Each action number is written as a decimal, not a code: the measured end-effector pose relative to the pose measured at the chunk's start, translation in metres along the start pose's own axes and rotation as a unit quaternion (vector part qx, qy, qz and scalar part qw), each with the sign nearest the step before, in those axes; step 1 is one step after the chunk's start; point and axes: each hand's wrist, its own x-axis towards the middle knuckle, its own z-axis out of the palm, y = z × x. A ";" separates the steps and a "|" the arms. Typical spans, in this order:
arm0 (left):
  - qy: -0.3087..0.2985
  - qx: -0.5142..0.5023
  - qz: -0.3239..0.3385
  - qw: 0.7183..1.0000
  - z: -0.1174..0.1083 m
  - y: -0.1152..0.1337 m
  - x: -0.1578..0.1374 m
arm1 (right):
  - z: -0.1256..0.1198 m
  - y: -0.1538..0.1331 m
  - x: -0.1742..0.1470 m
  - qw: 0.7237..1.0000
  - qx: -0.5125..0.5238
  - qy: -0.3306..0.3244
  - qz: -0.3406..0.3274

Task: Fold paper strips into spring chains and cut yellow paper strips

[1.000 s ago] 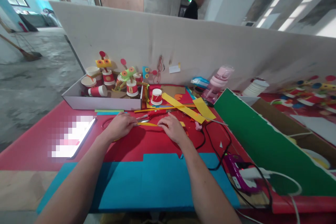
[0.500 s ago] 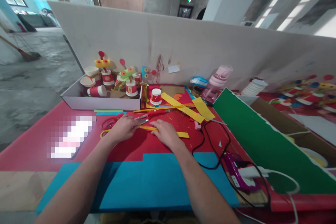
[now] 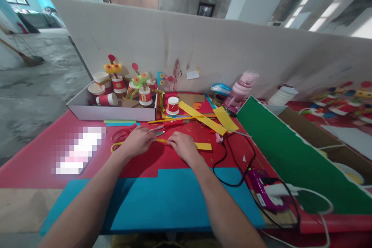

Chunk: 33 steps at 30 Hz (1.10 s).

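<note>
A narrow yellow paper strip (image 3: 161,140) stretches between my two hands, low over the red table cover. My left hand (image 3: 140,141) is closed in a pinch on its left part, and my right hand (image 3: 182,144) pinches it from the other side. Beyond my right fingers a flat yellow end (image 3: 205,146) sticks out. A yellow loop (image 3: 116,147) shows left of my left hand; whether it belongs to the same strip I cannot tell. Red-handled scissors (image 3: 119,134) lie just behind my left hand, with metal blades (image 3: 158,133) showing past its fingers.
A white box (image 3: 113,114) holds paper-cup figures. A red-and-white cup (image 3: 173,105) and wide yellow strips (image 3: 200,116) lie behind my hands. Blue card (image 3: 162,201) covers the front edge. At right are black cable (image 3: 225,155), a purple device (image 3: 266,193) and a green-sided box (image 3: 287,155).
My right hand has shifted slightly, its fingers closing more tightly on the strip. The strip's right end has slid a little to the right. My left hand stays almost in place.
</note>
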 end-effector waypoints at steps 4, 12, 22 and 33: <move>-0.002 -0.012 -0.001 1.000 -0.002 0.003 0.000 | 0.005 0.000 0.000 1.000 -0.007 0.010 0.006; 0.004 -0.019 0.019 1.000 0.004 0.005 0.003 | 0.020 -0.003 0.002 0.980 0.197 0.019 -0.010; -0.004 -0.045 0.006 0.999 0.006 0.003 0.002 | 0.016 -0.005 0.003 0.994 0.103 0.026 -0.020; 0.031 -0.137 -0.019 0.990 0.016 0.008 0.007 | 0.011 -0.014 -0.003 0.999 0.010 0.049 -0.023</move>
